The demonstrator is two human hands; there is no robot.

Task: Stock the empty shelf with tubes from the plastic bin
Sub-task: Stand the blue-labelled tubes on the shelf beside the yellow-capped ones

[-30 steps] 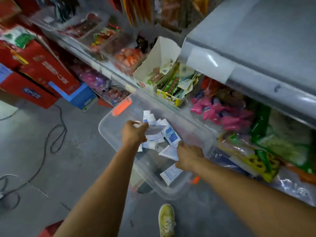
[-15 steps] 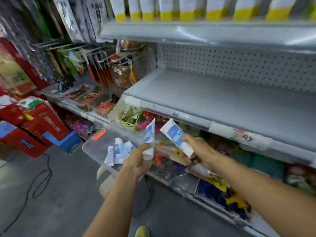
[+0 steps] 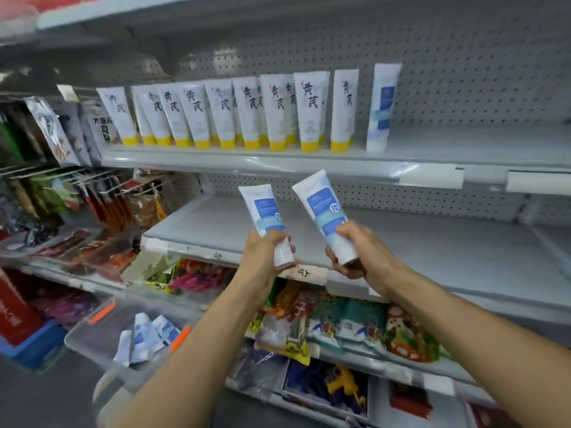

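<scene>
Head view: shop aisle, with grey shelving and a perforated grey back panel (image 3: 463, 72) running across the far side. The empty grey metal shelf (image 3: 448, 248) is sitting at mid height, with paper price strips along its near edge. The upper grey shelf (image 3: 479, 143) is carrying a row of white tubes with yellow caps (image 3: 250, 115), all standing cap-down. Just right of them, one white tube with a blue label (image 3: 382, 106) is standing cap-down too.

The left hand (image 3: 262, 254) is gripping a white-and-blue tube (image 3: 262, 208) round its lower end, fingers curled, flat end pointing up and tilted slightly left. The right hand (image 3: 363, 256) is gripping a second white-and-blue tube (image 3: 323, 205) the same way, cap end sticking out below the fingers. Both tubes are hanging in front of the empty shelf's near edge, near each other but apart.

A clear plastic bin with orange latches (image 3: 92, 335) is sitting low at near left, with more loose white-and-blue tubes (image 3: 145, 335) lying inside it. Coloured snack packets (image 3: 340, 325) are filling the shelf below the hands. Foil packets (image 3: 108, 199) are hanging on hooks at left.
</scene>
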